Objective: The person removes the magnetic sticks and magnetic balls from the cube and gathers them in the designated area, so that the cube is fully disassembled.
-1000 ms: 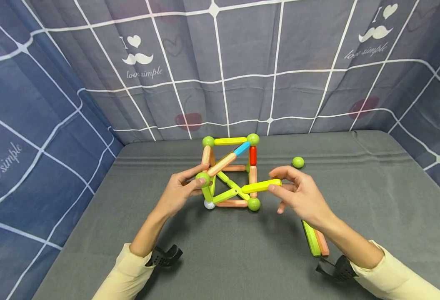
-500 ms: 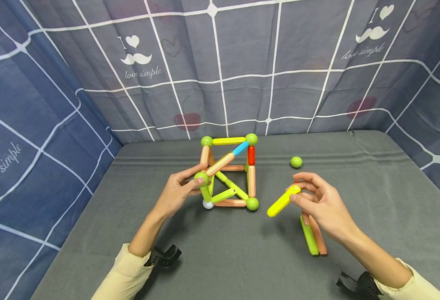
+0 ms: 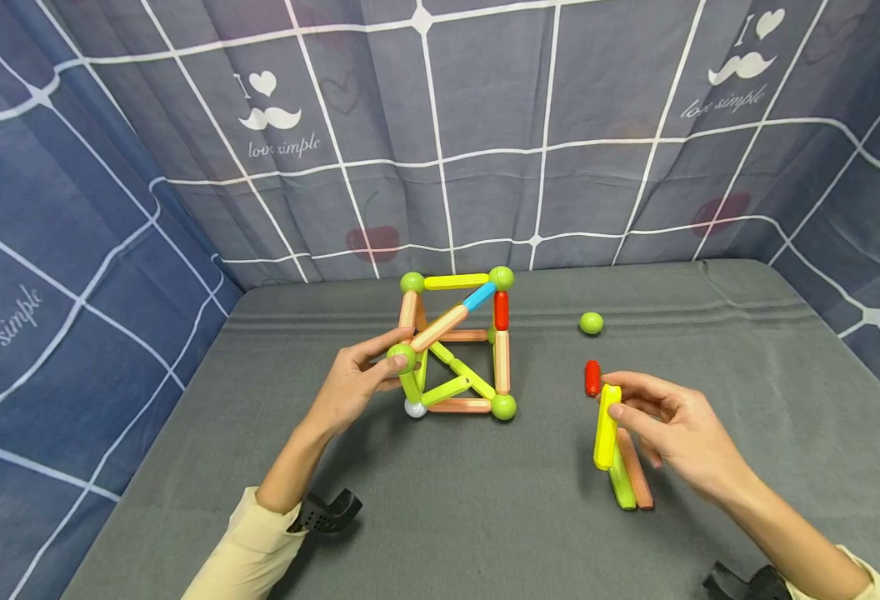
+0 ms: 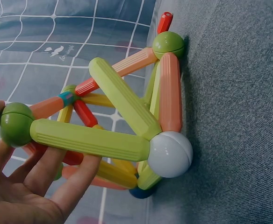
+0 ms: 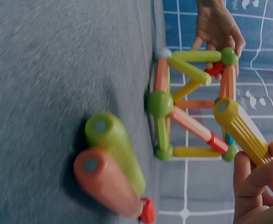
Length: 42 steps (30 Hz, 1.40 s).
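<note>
A box-shaped frame of magnetic rods (image 3: 458, 406) and balls stands on the grey cloth. My left hand (image 3: 357, 383) pinches the green ball (image 3: 402, 358) at its near upper left corner. A light green rod (image 4: 89, 139) runs from that ball down to a white ball (image 4: 170, 154). Another light green rod (image 4: 122, 95) rises from the white ball with its far end free. Right of the frame, my right hand (image 3: 680, 425) holds a yellow rod (image 3: 607, 429) between thumb and fingers, over a loose green rod (image 3: 622, 483) and an orange rod (image 3: 637, 475) lying side by side.
A short red rod (image 3: 592, 378) lies just left of my right fingertips. Farther back is a loose green ball (image 3: 592, 323). A checked curtain (image 3: 485, 192) hangs behind the grey cloth surface (image 3: 440, 517) and along both sides.
My right hand has drawn the yellow rod away from the frame, rightward and nearer me, turning it from level to lengthwise. The short red rod has come into view. My left hand keeps its hold.
</note>
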### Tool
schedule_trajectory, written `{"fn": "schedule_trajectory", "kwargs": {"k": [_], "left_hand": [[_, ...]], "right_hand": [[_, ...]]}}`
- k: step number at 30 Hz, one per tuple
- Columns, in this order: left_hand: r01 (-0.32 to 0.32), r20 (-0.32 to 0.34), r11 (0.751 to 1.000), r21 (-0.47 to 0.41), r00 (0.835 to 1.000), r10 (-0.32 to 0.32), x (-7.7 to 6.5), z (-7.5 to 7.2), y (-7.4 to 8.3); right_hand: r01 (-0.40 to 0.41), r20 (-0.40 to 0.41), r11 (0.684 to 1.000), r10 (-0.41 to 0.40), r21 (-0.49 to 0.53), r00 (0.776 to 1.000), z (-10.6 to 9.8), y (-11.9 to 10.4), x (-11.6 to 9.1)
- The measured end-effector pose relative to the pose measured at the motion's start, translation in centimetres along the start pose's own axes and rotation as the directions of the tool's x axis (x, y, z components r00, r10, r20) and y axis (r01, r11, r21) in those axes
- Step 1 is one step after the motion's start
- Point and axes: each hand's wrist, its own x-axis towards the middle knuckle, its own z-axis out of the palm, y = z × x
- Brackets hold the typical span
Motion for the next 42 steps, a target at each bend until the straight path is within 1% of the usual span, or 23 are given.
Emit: {"fn": "schedule_trajectory", "kwargs": {"k": [3,5,9,12,15,18,23,29,36,42], "left_hand": [[-0.002,0.002,1.000,0.006,1.000,0.002,0.0,-0.1,-0.1],[-0.001,0.004,1.000,0.010,1.000,0.001,0.0,-0.1,-0.1],[0.003,0.004,1.000,0.015,1.000,-0.003,0.1,-0.1,-0.1],[0.002,0.001,1.000,0.025,1.000,-0.002,0.1,-0.1,-0.1],[0.001,-0.002,0.999,0.032,1.000,-0.001,0.1,-0.1,-0.1],[0.001,-0.006,0.999,0.035,1.000,-0.001,0.1,-0.1,-0.2],[0.002,-0.004,0.999,0.033,1.000,-0.002,0.1,-0.1,-0.3],[0.000,-0.006,1.000,0.024,1.000,0.000,0.1,-0.1,-0.3],[-0.010,0.003,1.000,-0.003,1.000,0.010,0.1,-0.1,-0.4],[-0.006,0.005,1.000,0.000,1.000,0.006,0.0,-0.1,-0.2]], "right_hand": [[-0.018,0.015,0.998,0.019,-0.065,1.000,-0.7,0.4,-0.3],[-0.035,0.030,0.991,0.039,-0.127,0.999,-1.1,0.8,-0.6],[-0.090,0.042,0.968,0.103,-0.236,0.994,-2.0,1.9,-1.0],[-0.129,0.035,0.954,0.144,-0.271,0.989,-2.6,2.8,-1.2],[-0.154,0.043,0.946,0.173,-0.285,0.984,-3.2,3.5,-1.3],[-0.166,0.069,0.944,0.193,-0.285,0.979,-3.6,4.1,-1.4],[-0.157,0.086,0.938,0.192,-0.309,0.978,-3.6,4.7,-1.5],[-0.153,0.080,0.934,0.188,-0.322,0.979,-3.5,5.0,-1.5],[-0.175,0.095,0.939,0.211,-0.295,0.973,-3.6,5.1,-1.5],[-0.185,0.095,0.941,0.220,-0.282,0.971,-3.5,5.0,-1.5]]}}
